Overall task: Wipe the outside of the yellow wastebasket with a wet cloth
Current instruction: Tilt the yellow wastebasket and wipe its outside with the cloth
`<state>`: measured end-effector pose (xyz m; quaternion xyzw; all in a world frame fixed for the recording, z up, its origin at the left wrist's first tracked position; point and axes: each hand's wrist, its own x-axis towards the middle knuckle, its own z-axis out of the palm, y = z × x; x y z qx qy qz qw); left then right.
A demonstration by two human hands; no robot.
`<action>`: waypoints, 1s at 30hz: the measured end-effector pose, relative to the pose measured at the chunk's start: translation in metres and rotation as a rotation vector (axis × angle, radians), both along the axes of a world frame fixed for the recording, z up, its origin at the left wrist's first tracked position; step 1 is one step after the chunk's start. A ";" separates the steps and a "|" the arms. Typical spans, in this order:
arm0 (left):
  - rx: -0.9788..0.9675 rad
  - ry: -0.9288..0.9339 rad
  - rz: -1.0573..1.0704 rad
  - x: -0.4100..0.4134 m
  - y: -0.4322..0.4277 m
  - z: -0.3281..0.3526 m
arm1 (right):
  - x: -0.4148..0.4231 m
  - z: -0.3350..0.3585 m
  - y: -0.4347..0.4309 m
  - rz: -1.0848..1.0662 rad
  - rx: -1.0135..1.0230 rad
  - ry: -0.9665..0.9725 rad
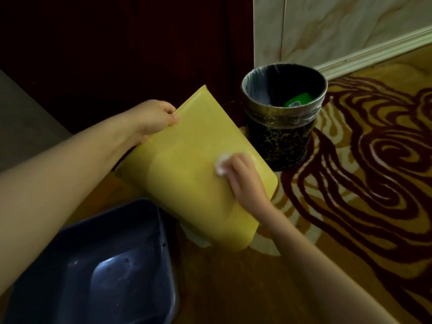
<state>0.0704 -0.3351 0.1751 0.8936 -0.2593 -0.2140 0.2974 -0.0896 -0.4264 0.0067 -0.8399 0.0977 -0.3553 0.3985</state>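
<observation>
The yellow wastebasket (191,164) lies tilted on its side in the middle of the head view, one broad face turned up. My left hand (154,120) grips its far upper-left edge and holds it steady. My right hand (243,176) presses a small white cloth (221,163) against the upper face, near the right edge. Only a bunched bit of the cloth shows beyond my fingers. A paler wet patch spreads over the yellow surface around the hand.
A dark blue basin (98,265) with water sits at the lower left, just under the wastebasket's near end. A black round bin (284,118) lined with a plastic bag stands behind on the right. Patterned red-and-gold carpet (362,171) covers the floor; a dark wooden panel and marble wall rise behind.
</observation>
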 end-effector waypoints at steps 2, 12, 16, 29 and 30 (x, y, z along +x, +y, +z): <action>-0.008 -0.026 -0.015 0.004 -0.001 -0.001 | -0.043 -0.042 0.019 0.039 -0.029 0.076; -0.002 -0.052 -0.039 0.009 -0.013 0.001 | -0.099 -0.078 0.038 -0.135 0.183 0.161; 0.008 -0.043 -0.004 0.014 -0.007 -0.002 | -0.055 -0.020 0.025 -0.188 0.159 0.005; 0.004 -0.108 -0.081 -0.009 -0.013 -0.006 | -0.093 -0.073 0.069 -0.010 0.068 0.193; 0.029 -0.176 -0.096 -0.013 -0.019 -0.006 | -0.095 -0.072 0.070 -0.012 0.081 0.196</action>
